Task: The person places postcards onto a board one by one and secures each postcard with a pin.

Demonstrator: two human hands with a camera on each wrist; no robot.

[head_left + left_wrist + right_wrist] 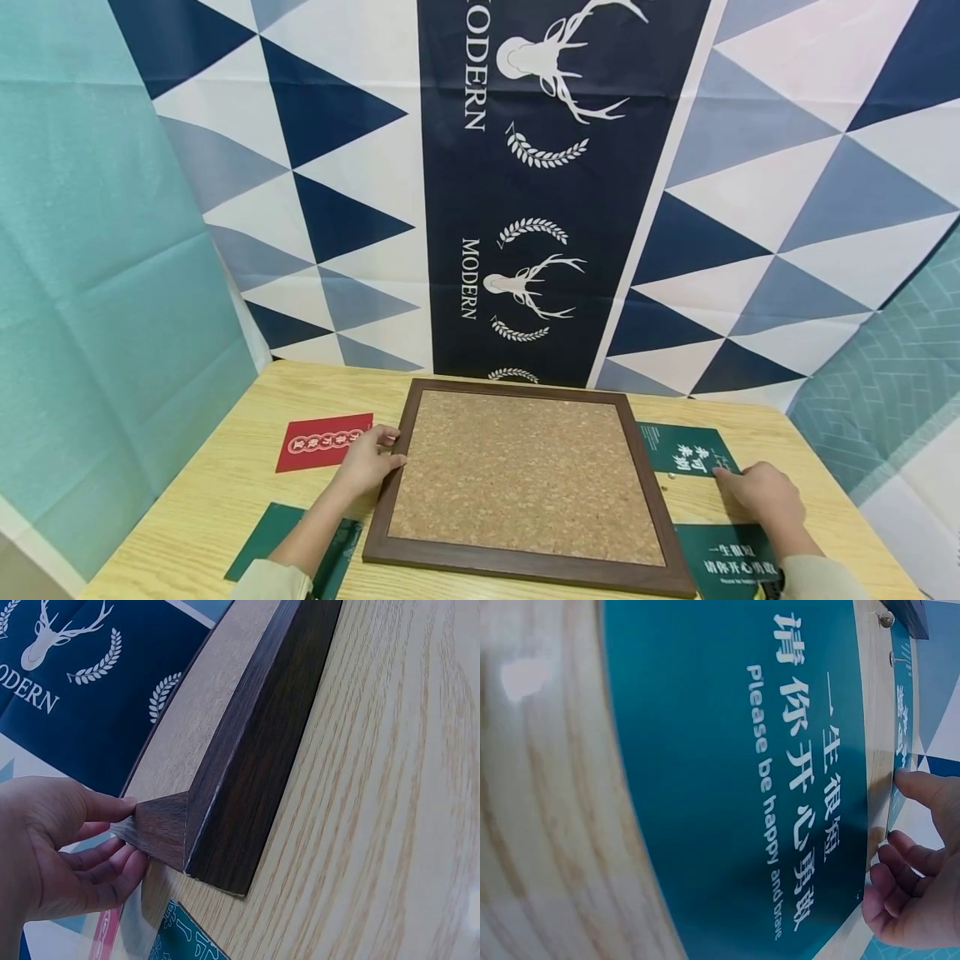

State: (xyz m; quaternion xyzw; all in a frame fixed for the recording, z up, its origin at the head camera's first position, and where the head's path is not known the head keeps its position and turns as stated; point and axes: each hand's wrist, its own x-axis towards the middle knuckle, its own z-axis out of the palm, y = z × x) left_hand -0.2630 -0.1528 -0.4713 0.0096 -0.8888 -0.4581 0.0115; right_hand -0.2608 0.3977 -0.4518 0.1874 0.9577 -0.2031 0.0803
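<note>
Your L hand (367, 462) grips the corkboard (525, 475), lower ctr of view, & your R hand (765, 496) pinches the upper green card (678, 450), lower R, by its edge, so it may bend/slip w/ so little held.

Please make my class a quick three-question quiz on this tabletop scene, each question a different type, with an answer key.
1. Short answer: On which side of the brown-framed corkboard does the red card lie, from the person's viewpoint?

2. Multiple choice: What is the right hand touching?
a) the red card
b) the corkboard
c) the far green card to the right of the corkboard

3. Fill in the blank: In the right wrist view, the English line on the near green card reads "Please be happy and ____".

Key: 1. left; 2. c; 3. brave
</note>
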